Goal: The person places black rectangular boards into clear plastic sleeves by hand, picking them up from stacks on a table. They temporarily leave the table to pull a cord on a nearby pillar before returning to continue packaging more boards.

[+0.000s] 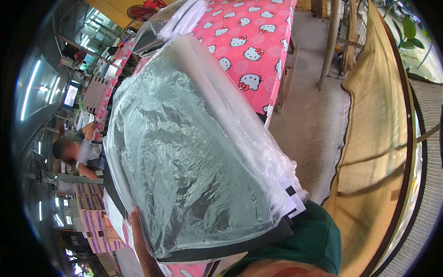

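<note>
A large stack of dark sheets (217,249) lies across the table in front of me, its black border showing along the near edge. Crinkled clear plastic film (184,129) covers most of it, with a thick, whitish fold running down its right side. At the near left edge my left hand (137,231) grips the wrapped stack; a fingertip shows while the other fingers are hidden. White pieces with black squares (293,203) stick out from the near right corner. My right hand is out of sight; green cloth (309,235) shows beside that corner.
Pink table covering with cartoon cat faces (249,55) extends beyond the stack. More bundled plastic (184,21) lies at its far end. A person (87,152) is at the left, near piled cartons (92,207). To the right, a tan cloth screen (374,152) borders the concrete floor (309,106).
</note>
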The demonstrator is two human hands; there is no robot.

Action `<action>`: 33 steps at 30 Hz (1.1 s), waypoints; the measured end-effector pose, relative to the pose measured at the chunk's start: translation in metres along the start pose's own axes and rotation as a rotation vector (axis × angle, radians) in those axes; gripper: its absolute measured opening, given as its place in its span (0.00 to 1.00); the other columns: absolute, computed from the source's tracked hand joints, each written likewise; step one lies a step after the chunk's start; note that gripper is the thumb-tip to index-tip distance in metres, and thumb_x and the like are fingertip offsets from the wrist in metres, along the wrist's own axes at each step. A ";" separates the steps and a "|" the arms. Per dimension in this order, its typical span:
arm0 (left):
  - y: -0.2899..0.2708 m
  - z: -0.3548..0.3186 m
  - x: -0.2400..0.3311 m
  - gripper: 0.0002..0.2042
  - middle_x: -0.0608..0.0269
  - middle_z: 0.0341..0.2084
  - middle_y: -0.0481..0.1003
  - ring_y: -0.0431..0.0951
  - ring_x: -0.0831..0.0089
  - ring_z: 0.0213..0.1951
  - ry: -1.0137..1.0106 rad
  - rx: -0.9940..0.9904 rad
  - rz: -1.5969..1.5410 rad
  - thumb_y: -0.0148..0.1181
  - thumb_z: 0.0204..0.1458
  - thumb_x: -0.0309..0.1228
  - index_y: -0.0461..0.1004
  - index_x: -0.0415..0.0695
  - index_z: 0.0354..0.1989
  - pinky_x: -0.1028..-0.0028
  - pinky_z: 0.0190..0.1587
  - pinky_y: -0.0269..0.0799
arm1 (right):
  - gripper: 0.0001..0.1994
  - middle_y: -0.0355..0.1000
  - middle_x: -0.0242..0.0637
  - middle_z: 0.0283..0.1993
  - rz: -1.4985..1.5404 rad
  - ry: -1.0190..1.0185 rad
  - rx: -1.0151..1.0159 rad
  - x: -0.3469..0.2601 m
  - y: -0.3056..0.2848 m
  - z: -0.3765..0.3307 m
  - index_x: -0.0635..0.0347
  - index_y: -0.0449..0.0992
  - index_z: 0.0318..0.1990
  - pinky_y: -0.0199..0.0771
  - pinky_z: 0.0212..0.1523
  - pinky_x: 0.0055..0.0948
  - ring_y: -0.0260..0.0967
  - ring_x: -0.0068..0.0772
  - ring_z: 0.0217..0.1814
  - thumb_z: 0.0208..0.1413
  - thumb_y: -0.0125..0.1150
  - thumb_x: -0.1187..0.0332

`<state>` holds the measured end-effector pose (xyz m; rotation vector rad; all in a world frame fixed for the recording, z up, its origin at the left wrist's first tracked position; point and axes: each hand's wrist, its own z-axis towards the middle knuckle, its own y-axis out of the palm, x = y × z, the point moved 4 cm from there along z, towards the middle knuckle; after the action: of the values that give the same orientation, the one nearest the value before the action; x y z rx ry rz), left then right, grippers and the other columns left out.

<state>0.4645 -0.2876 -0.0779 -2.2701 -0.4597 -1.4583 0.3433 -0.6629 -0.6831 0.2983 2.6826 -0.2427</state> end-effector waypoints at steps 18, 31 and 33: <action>-0.020 0.019 -0.010 0.28 0.57 0.55 0.65 0.67 0.67 0.54 0.136 0.022 0.129 0.45 0.59 0.48 0.60 0.39 0.61 0.71 0.56 0.61 | 0.43 0.64 0.46 0.57 0.219 0.060 -0.299 -0.039 0.124 0.036 0.61 0.59 0.61 0.64 0.46 0.64 0.62 0.55 0.57 0.41 0.64 0.43; -0.001 0.003 -0.010 0.27 0.60 0.50 0.67 0.69 0.67 0.50 0.173 0.068 0.206 0.47 0.57 0.50 0.63 0.43 0.58 0.72 0.53 0.63 | 0.45 0.64 0.46 0.57 0.561 0.125 -0.540 -0.158 0.216 0.076 0.60 0.59 0.60 0.64 0.42 0.70 0.61 0.58 0.56 0.37 0.70 0.44; 0.004 0.010 -0.006 0.26 0.61 0.50 0.67 0.68 0.68 0.50 0.155 0.045 0.181 0.47 0.57 0.50 0.63 0.43 0.57 0.72 0.54 0.62 | 0.46 0.64 0.46 0.57 0.613 0.116 -0.515 -0.175 0.213 0.072 0.60 0.59 0.60 0.64 0.41 0.71 0.61 0.59 0.56 0.36 0.71 0.44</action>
<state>0.4716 -0.2861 -0.0877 -2.0851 -0.2311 -1.5010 0.5794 -0.5032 -0.6979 0.9493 2.4967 0.6493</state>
